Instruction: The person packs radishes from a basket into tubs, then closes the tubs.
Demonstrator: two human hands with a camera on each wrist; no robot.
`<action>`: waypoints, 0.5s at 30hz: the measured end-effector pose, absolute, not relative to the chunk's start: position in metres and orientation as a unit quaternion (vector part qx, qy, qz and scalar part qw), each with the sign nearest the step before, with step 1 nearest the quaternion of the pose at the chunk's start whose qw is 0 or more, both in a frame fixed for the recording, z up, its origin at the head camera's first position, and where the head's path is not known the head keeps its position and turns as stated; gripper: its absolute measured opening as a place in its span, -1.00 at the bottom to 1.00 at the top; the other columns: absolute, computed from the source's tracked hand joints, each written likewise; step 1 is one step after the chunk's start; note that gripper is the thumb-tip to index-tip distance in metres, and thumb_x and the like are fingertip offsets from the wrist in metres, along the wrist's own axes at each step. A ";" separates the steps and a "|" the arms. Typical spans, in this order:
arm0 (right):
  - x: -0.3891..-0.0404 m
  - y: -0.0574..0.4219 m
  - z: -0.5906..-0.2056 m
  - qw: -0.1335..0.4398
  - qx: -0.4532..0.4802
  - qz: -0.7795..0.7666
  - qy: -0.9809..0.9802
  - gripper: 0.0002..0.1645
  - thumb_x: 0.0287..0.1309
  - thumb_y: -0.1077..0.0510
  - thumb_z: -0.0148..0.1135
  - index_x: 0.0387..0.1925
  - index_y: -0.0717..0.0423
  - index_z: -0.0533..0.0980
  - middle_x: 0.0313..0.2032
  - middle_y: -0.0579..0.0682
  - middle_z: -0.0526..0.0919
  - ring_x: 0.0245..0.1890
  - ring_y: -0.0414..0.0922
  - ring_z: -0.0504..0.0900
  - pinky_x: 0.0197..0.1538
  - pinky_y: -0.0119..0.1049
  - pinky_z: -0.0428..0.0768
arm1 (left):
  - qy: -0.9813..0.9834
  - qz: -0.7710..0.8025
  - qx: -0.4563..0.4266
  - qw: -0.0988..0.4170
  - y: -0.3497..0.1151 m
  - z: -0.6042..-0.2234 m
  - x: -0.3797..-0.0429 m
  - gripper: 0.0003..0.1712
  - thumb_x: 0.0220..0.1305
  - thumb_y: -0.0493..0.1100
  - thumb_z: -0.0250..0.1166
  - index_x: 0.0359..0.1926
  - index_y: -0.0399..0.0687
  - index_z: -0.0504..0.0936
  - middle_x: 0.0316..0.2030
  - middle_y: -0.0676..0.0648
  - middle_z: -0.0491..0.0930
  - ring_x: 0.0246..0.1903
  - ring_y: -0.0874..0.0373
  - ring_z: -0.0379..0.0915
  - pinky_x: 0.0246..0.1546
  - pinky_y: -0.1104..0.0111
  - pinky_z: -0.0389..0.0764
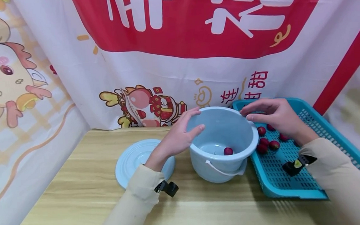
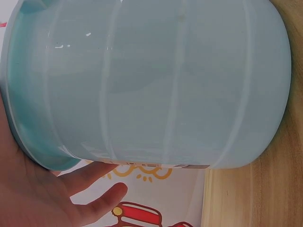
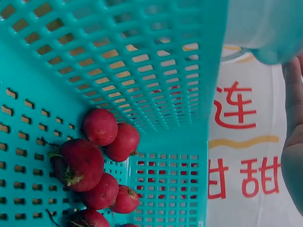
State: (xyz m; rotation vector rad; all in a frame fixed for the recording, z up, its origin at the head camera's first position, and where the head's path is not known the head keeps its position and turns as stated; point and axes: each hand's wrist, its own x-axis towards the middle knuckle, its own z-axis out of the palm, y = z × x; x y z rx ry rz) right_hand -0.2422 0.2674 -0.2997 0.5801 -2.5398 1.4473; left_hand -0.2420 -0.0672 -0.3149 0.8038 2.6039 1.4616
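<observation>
Head view: printed cloth (image 1: pixel 188 53) walls the far and left sides, a wooden surface (image 1: pixel 76 191) below. Right, there's the turquoise basket (image 1: pixel 291 193); just left of it, the blue bucket (image 1: pixel 224 128), which could tip if a hand knocks its rim! Lid (image 1: pixel 132 165) lies left. Left hand (image 1: pixel 179 135) relaxed, right hand (image 1: pixel 273 113) loosely bent, both by the rim, neither gripping. One radish (image 1: pixel 228 151) inside the bucket, others (image 1: pixel 274 145) in the basket.

Bucket (image 1: pixel 200 165) sliced by the left wrist view's top edge! Left of it, the left hand (image 1: pixel 181 134) and wrist (image 1: pixel 156 159) mask part of the lid (image 1: pixel 132 165); right of it, the right hand (image 1: pixel 273 115) half-hides radishes (image 1: pixel 282 138), its sleeve (image 1: pixel 330 165) blocks some basket (image 1: pixel 271 169); behind it, white lettering (image 1: pixel 155 14) is cropped by the head view's top.
</observation>
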 end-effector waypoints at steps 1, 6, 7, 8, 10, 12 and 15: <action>-0.242 0.270 -0.299 0.081 0.182 0.484 -0.852 -0.50 0.28 0.07 0.51 0.22 0.03 0.66 0.08 -0.23 0.80 0.04 -0.17 0.80 -0.02 -0.31 0.81 | 0.842 0.472 0.261 0.025 -0.067 -0.315 -0.242 -0.34 0.61 0.07 0.15 0.59 0.03 0.28 0.68 0.08 0.10 0.69 -0.02 -0.04 0.61 -0.24 0.16; -0.246 0.280 -0.299 0.072 0.135 0.485 -0.861 -0.46 0.30 -0.06 0.48 0.26 -0.06 0.64 0.12 -0.23 0.78 0.10 -0.18 0.77 0.05 -0.33 0.78 | 0.843 0.473 0.257 0.026 -0.066 -0.315 -0.243 -0.34 0.61 0.06 0.16 0.59 0.03 0.28 0.68 0.08 0.10 0.69 -0.01 -0.03 0.61 -0.24 0.18; -0.248 0.282 -0.300 0.070 0.126 0.488 -0.861 -0.46 0.31 -0.08 0.48 0.27 -0.08 0.63 0.12 -0.25 0.77 0.10 -0.19 0.76 0.05 -0.33 0.78 | 0.842 0.473 0.257 0.026 -0.066 -0.315 -0.243 -0.35 0.61 0.06 0.15 0.59 0.03 0.28 0.68 0.08 0.10 0.69 -0.01 -0.03 0.61 -0.23 0.18; -0.249 0.284 -0.300 0.070 0.119 0.491 -0.860 -0.45 0.31 -0.09 0.47 0.27 -0.09 0.63 0.12 -0.27 0.77 0.11 -0.20 0.76 0.05 -0.34 0.78 | 0.842 0.474 0.257 0.027 -0.066 -0.315 -0.243 -0.35 0.61 0.06 0.15 0.59 0.03 0.28 0.68 0.09 0.10 0.69 -0.01 -0.04 0.61 -0.23 0.18; -0.252 0.289 -0.301 0.070 0.104 0.497 -0.859 -0.44 0.30 -0.11 0.48 0.28 -0.10 0.62 0.12 -0.31 0.76 0.10 -0.21 0.75 0.03 -0.35 0.78 | 0.842 0.474 0.257 0.026 -0.065 -0.315 -0.243 -0.34 0.61 0.06 0.16 0.59 0.02 0.28 0.68 0.09 0.10 0.69 -0.01 -0.04 0.61 -0.24 0.18; -0.255 0.294 -0.303 0.068 0.093 0.504 -0.856 -0.43 0.30 -0.11 0.47 0.29 -0.11 0.61 0.10 -0.34 0.75 0.10 -0.23 0.74 0.02 -0.35 0.78 | 0.842 0.474 0.257 0.027 -0.065 -0.315 -0.243 -0.34 0.61 0.06 0.16 0.59 0.01 0.28 0.68 0.09 0.10 0.69 -0.01 -0.04 0.61 -0.23 0.18; -0.258 0.303 -0.305 0.064 0.075 0.504 -0.858 -0.39 0.29 -0.15 0.48 0.32 -0.14 0.59 0.11 -0.39 0.72 0.13 -0.23 0.69 0.02 -0.35 0.78 | 0.841 0.476 0.256 0.027 -0.064 -0.316 -0.243 -0.35 0.61 0.05 0.16 0.58 0.02 0.28 0.67 0.11 0.10 0.69 0.00 -0.04 0.61 -0.23 0.18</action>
